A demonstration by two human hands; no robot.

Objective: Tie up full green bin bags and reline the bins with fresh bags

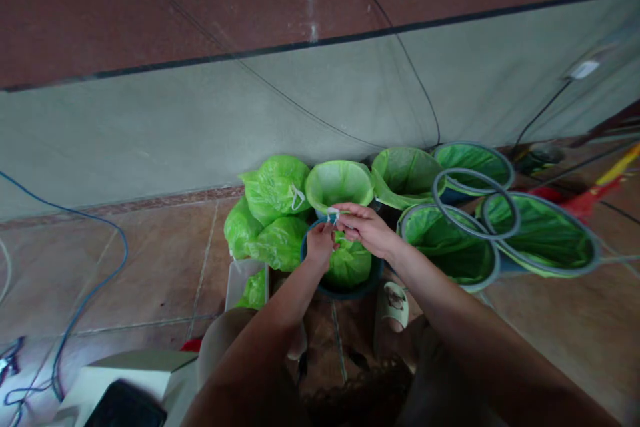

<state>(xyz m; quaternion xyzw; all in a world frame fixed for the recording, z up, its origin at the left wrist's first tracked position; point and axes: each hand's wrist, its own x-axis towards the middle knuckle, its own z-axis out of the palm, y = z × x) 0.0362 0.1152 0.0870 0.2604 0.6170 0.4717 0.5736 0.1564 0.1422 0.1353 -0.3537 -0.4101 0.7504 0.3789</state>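
Above a blue bin (350, 294) on the tiled floor (155, 267), the left hand (320, 240) and right hand (364, 227) met, fingers of both pinching a white drawstring (333, 213). Its green garbage bag (351, 270) sat inside the bin, beside filled green bags (277, 187).
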